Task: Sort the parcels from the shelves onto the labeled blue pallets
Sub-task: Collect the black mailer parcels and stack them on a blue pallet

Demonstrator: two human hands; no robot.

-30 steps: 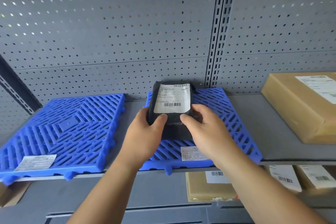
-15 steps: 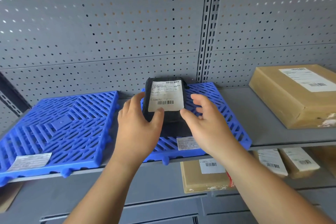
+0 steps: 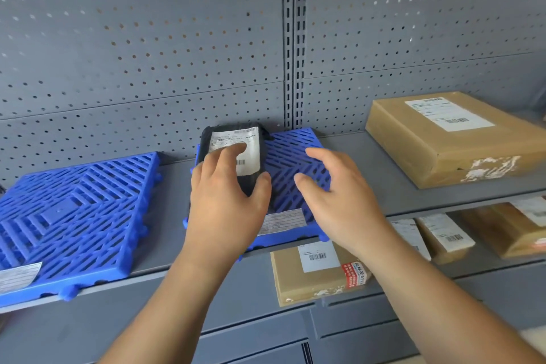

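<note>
A black parcel (image 3: 251, 161) with a white barcode label lies on the left half of the middle blue pallet (image 3: 295, 156), up against the perforated back wall. My left hand (image 3: 227, 204) is on it, fingers spread over the label and thumb hooked round its near right corner. My right hand (image 3: 339, 198) hovers open over the pallet's right half, clear of the parcel. A white label (image 3: 283, 220) sits at this pallet's front edge. A second blue pallet (image 3: 76, 204) with its own label (image 3: 17, 275) lies to the left and holds nothing.
A large brown box (image 3: 443, 145) with a shipping label sits on the same shelf to the right. The shelf below holds a brown box (image 3: 313, 272) with red tape and further labelled parcels (image 3: 443, 233) at the right. A slotted upright (image 3: 292, 38) divides the back wall.
The parcel has gone down further back on the middle pallet. My right hand has let go and moved right, fingers apart. My left hand has slid up onto the label.
</note>
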